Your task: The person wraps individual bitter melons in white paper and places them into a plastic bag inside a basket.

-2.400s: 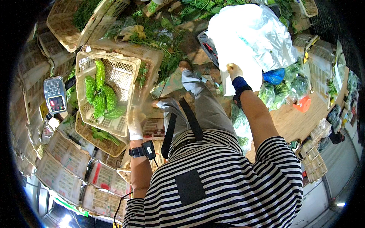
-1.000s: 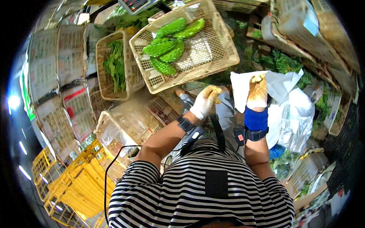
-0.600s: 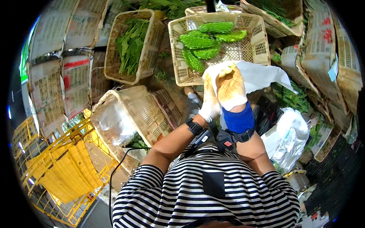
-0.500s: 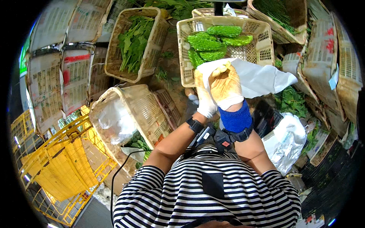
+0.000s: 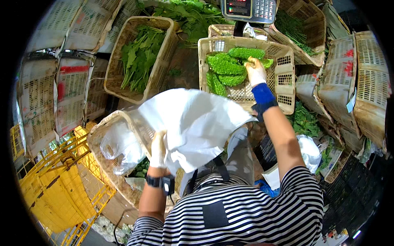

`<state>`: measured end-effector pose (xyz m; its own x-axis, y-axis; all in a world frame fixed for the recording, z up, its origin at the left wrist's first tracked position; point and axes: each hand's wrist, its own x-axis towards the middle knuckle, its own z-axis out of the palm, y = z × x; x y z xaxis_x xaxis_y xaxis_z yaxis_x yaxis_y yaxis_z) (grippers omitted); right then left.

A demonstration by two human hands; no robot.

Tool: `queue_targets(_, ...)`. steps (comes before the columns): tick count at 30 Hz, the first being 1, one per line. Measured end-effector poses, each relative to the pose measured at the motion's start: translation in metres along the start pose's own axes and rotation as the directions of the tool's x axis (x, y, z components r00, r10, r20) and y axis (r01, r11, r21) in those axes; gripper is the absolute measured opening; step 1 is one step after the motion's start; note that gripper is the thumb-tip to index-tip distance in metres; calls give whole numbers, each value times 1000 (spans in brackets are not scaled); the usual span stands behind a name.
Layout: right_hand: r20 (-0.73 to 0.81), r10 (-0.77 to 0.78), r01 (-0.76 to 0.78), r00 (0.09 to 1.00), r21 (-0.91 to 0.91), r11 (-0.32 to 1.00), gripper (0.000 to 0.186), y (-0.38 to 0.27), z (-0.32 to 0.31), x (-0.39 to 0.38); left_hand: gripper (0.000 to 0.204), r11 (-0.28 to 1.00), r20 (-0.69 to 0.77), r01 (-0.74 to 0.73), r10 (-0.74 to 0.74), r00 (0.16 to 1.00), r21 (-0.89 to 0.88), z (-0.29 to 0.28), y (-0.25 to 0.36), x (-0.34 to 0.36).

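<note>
A large white sheet (image 5: 188, 123), thin and creased, spreads in front of me. My left hand (image 5: 158, 149), in a pale glove, grips its left edge; part of the hand is behind the sheet's folds. Several bumpy green bitter melons (image 5: 225, 65) lie bunched in a beige plastic crate (image 5: 287, 90) ahead. Into that crate reaches my right hand (image 5: 256, 73), gloved and with a blue wristband above it. Its fingers are curled around the right-hand bitter melon (image 5: 267, 63), whose middle they cover.
A scale's keypad and display (image 5: 249, 10) rise behind the melon crate. Leafy greens fill a crate (image 5: 108, 78) to the left. A tilted crate (image 5: 96, 141) with clear plastic stands nearer, beside a yellow wire cart (image 5: 57, 197). Stacked crates (image 5: 334, 78) line the right side.
My hands have parted. The left has drawn the white sheet back toward me and left, spreading it; the right has left the sheet and gone forward onto the bitter melons. The scale's keypad has come into view.
</note>
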<state>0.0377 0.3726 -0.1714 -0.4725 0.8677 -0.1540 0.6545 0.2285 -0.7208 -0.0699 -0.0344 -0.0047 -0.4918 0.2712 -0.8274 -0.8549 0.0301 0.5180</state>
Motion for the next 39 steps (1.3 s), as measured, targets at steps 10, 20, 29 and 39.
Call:
queue_targets(10, 268, -30, 254, 963, -868, 427, 69, -17, 8, 72, 38, 989, 86, -142, 144, 986, -37, -25, 13, -47)
queue_targets(20, 367, -208, 422, 907, -784, 455, 65, -9, -15, 78, 22, 939, -54, -264, 282, 958, 219, -53, 7, -34)
queue_targets(29, 873, 54, -820, 486, 434, 372, 57, 29, -52, -35, 13, 321, 134, -507, 727, 673, 800, -21, 1, -29)
queue_targets(39, 844, -307, -815, 440, 519, 259, 41, -148, -21, -229, 17, 392, 346, -716, 678, 649, 577, 67, -8, -80)
